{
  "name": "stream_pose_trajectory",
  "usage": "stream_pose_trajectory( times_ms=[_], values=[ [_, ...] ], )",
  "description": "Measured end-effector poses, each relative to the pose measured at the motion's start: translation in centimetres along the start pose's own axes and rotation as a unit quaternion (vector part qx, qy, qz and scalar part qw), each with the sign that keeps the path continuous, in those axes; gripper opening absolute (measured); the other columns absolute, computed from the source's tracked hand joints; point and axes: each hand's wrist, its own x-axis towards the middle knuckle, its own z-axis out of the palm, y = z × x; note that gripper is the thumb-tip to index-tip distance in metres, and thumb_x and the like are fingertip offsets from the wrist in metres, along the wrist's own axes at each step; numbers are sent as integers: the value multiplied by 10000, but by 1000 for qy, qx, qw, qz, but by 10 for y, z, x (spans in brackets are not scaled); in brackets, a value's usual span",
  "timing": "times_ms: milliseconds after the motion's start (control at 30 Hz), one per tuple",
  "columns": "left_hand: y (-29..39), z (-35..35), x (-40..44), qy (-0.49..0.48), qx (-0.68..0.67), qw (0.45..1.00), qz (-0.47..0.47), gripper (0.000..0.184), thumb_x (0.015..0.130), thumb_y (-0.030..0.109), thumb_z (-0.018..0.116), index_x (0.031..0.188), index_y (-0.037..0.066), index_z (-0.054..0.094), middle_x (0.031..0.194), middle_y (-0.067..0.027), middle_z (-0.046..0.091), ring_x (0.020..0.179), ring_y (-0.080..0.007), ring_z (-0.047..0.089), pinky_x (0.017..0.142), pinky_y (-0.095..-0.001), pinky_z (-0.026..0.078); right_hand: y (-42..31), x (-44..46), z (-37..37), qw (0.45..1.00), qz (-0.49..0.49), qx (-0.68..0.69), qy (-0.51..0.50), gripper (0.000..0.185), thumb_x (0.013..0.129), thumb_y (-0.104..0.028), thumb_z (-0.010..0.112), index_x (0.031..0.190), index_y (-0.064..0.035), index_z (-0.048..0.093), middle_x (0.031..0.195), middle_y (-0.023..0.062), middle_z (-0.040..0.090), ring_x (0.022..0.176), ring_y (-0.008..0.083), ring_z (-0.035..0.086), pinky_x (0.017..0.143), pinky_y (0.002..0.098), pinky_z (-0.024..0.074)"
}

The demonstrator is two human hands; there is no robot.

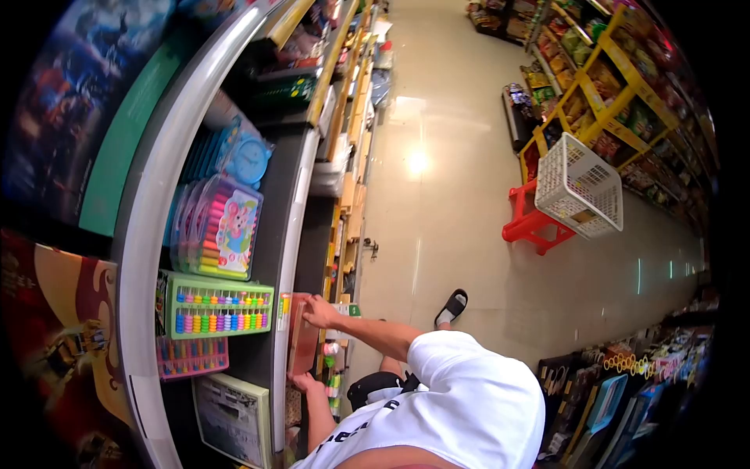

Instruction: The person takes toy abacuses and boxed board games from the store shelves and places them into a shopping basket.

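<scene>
A flat, reddish-brown, box-like item (302, 342) stands on edge at the front of the shelving, held between my two hands. My right hand (319, 312) grips its upper end, fingers curled over the edge. At its lower end, my left hand (305, 382) holds the near corner, its fingers partly hidden. Just left of the item, on the shelf, is a green-framed abacus (219, 306) with colored beads. Above that sit clear cases of colored sticks (228, 227), and below lies a framed picture-like box (232, 418).
A white plastic basket (578, 186) rests on a red stool (539, 223) across the tiled aisle. Yellow racks of packaged snacks (613, 86) line the far side. Hanging goods (601, 399) are at lower right. Blue clock-like items (248, 160) stand farther along the shelf.
</scene>
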Motion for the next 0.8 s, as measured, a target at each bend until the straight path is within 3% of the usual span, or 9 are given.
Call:
stream_pose_trajectory(
  times_ms=[233,267,300,400,433,500,567,700,800],
  values=[
    [-9,10,-72,-2,74,996,-46,658,808,538,465,1235,38,434,1254,-109,465,1172,-246,411,1016,-366,257,17,-100,-81,994,33,40,95,601,761,-395,526,1198,14,470,1169,249,474,1118,363,438,959,392,360],
    [-23,14,-69,-31,62,996,-55,589,807,509,488,1175,51,451,1155,-94,502,1041,-232,476,928,-363,348,28,-112,-96,991,44,37,120,602,780,-447,523,1182,0,494,1187,231,476,1115,350,445,952,392,362],
    [-29,23,-77,-43,65,996,-53,589,807,509,488,1175,51,451,1155,-94,502,1041,-232,476,928,-363,348,36,-126,-112,990,43,39,132,602,780,-447,523,1182,0,494,1187,231,476,1115,350,445,952,392,362],
    [-38,65,-146,-93,144,982,-82,348,816,389,514,964,77,470,900,-62,479,782,-171,466,685,-331,411,69,-167,-166,960,72,67,264,576,789,-468,554,1125,0,542,1097,195,558,989,322,540,862,374,425],
    [-47,75,-156,-171,176,965,-97,353,828,412,495,978,93,515,935,-46,523,811,-168,508,790,-336,425,81,-184,-189,949,70,85,295,562,790,-461,569,1106,2,555,1055,184,587,935,307,573,820,363,449],
    [-67,101,-199,-182,185,955,-140,286,840,342,498,966,86,511,944,-52,524,804,-183,527,766,-352,445,119,-221,-220,909,84,119,390,493,788,-381,616,1080,13,567,962,167,621,809,245,613,717,316,479],
    [-76,134,-255,-325,199,912,-152,187,836,245,524,936,89,496,863,-57,496,795,-202,544,690,-352,455,142,-258,-267,878,88,138,450,448,801,-309,628,1103,15,557,933,159,620,753,171,611,661,278,484],
    [-134,182,-313,-434,283,844,-141,141,829,165,543,917,58,513,862,-71,526,785,-206,565,659,-330,468,161,-347,-348,839,123,177,499,423,815,-257,624,1121,25,549,898,134,619,722,124,600,628,254,483],
    [-168,221,-372,-525,287,787,-150,65,826,102,532,850,42,532,832,-72,567,794,-202,572,702,-333,478,214,-389,-382,738,114,354,563,412,834,-232,589,1153,22,529,926,88,614,770,139,601,667,265,509]
  ],
)
